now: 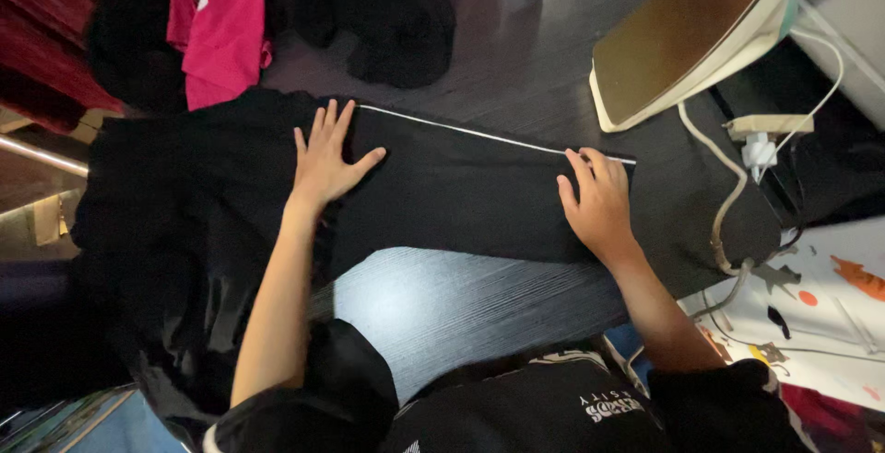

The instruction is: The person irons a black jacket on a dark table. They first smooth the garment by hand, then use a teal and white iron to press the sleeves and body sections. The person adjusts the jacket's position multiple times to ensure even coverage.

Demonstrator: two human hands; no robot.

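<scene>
Left hand (324, 160) and right hand (599, 204), both spread flat, I press on one black garment (461, 200); one iron (687, 34) stands beyond my right hand.

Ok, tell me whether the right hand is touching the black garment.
Touching. The head view shows the right hand pressed flat on the black garment near its white-edged end, fingers spread on the fabric with no gap.

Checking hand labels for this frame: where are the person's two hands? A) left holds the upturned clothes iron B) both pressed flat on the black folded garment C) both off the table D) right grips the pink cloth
B: the left hand and right hand lie palm-down, fingers spread, on the black folded garment; the upturned clothes iron stands untouched.
</scene>
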